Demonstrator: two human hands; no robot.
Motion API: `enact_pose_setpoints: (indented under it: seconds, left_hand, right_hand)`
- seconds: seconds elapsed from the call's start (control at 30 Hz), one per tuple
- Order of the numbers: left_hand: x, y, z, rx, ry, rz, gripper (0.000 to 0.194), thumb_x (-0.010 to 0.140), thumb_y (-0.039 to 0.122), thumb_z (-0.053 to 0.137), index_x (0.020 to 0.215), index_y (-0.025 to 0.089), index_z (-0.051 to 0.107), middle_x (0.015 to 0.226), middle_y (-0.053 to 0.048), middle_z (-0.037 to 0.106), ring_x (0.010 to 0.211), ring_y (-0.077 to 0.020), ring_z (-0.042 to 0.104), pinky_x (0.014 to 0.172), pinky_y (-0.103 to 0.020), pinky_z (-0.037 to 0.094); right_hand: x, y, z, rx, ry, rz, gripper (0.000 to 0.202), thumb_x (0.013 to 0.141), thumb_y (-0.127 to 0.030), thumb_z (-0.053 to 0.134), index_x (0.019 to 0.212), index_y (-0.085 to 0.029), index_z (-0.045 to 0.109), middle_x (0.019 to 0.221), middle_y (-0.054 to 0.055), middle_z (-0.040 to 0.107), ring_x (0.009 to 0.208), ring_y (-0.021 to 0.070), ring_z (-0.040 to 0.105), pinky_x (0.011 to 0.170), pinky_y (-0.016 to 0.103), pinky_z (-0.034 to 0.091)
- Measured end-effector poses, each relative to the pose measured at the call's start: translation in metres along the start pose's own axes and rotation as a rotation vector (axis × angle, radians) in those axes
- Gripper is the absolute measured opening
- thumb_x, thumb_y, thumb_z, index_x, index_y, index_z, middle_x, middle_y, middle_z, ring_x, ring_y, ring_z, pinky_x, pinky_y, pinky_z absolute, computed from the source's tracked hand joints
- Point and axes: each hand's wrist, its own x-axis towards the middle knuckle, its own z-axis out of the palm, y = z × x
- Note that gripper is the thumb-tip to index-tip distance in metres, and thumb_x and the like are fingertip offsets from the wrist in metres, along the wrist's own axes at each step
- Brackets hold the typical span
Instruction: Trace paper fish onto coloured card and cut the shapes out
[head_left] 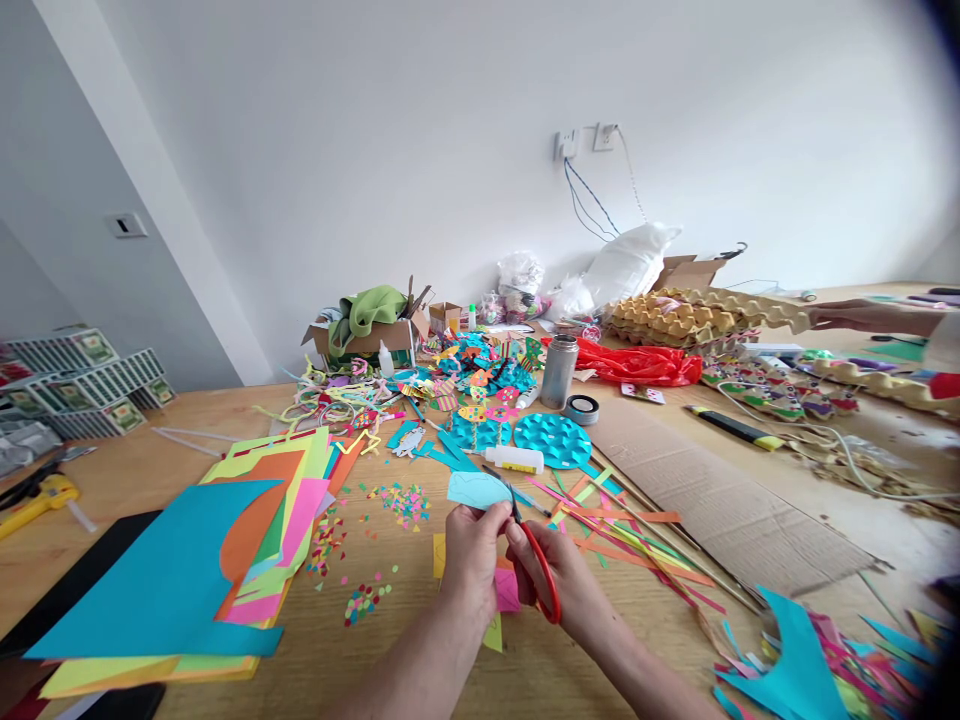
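My left hand [472, 550] pinches a small piece of light blue paper [477, 487] that has faint drawn lines on it. In my right hand [562, 565] are red-handled scissors [546, 580], their dark blades at the right edge of that paper. Both hands nearly touch, low in the middle of the view. Below them lie pink [508, 590] and yellow paper pieces, partly hidden by my hands. A white glue bottle [514, 459] lies just beyond the paper, near a blue scalloped paper disc [553, 440].
Stacked coloured sheets [165, 560] lie on the left, with paper confetti [401, 505] beside them. Paper strips and cardboard [720, 490] are on the right. A metal bottle [559, 372] stands behind. Another person's hand [855, 314] touches egg trays [675, 318] at far right.
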Motion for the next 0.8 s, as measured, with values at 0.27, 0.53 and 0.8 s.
enact_pose_setpoints:
  seconds: [0.27, 0.53, 0.8]
  left_hand:
    - [0.0004, 0.0020, 0.0013, 0.003, -0.022, -0.024, 0.019, 0.055, 0.027, 0.075, 0.057, 0.014, 0.061, 0.056, 0.001, 0.057, 0.054, -0.0097, 0.048, 0.056, -0.023, 0.038]
    - [0.0023, 0.0020, 0.0004, 0.017, -0.021, -0.032, 0.018, 0.055, 0.027, 0.073, 0.057, 0.013, 0.061, 0.055, 0.001, 0.057, 0.054, -0.0094, 0.049, 0.056, -0.022, 0.038]
    - [0.0033, 0.0046, 0.0013, 0.027, -0.040, -0.026, 0.018, 0.055, 0.026, 0.071, 0.056, 0.014, 0.058, 0.054, 0.002, 0.055, 0.054, -0.0094, 0.047, 0.057, -0.023, 0.039]
  right_hand:
    - [-0.0003, -0.0004, 0.0001, -0.001, 0.005, 0.001, 0.057, 0.075, -0.076, 0.052, 0.062, -0.021, 0.043, 0.040, -0.004, 0.048, 0.034, 0.0080, 0.038, 0.037, 0.021, 0.025]
    - [-0.0013, -0.0011, -0.0002, -0.017, 0.003, 0.001, 0.057, 0.075, -0.077, 0.051, 0.063, -0.021, 0.042, 0.040, -0.003, 0.049, 0.035, 0.0083, 0.039, 0.038, 0.021, 0.026]
    - [-0.0016, -0.0035, -0.0008, -0.006, -0.005, 0.007, 0.057, 0.074, -0.076, 0.052, 0.063, -0.021, 0.043, 0.041, -0.003, 0.050, 0.037, 0.0090, 0.042, 0.039, 0.021, 0.029]
